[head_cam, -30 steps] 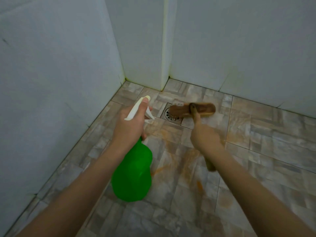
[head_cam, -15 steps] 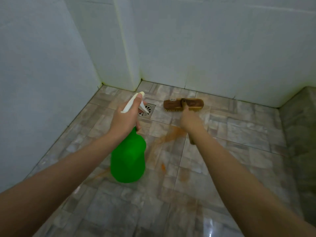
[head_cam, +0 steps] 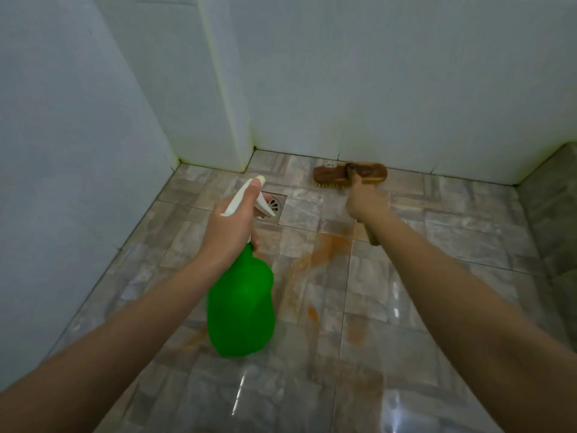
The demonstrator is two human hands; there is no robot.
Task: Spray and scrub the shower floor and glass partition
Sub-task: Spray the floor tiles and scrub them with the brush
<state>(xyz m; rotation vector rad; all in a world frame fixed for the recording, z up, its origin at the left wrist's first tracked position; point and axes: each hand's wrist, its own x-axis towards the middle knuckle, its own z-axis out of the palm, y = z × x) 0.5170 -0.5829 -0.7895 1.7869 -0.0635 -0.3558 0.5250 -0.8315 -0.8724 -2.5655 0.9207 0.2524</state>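
Fingers of the left hand curl round the white neck of the spray bottle, with the thumb laid along the top of its sprayer head. The right hand grips the handle of the scrub brush.

The shower floor is glossy grey-brown stone-patterned tile, streaked by an orange stain that runs between the two forearms. White walls close it in at the left and back.

The bottle is bright green and rounded, and hangs below the left fist with its nozzle pointing toward the back wall. Both arms reach forward.

The brush is brown wood with pale bristles. Its head lies crosswise just beyond the right knuckles, bristles on the tiles at the foot of the back wall, and its handle end pokes out under the wrist.

A round metal drain sits just beyond the left hand.
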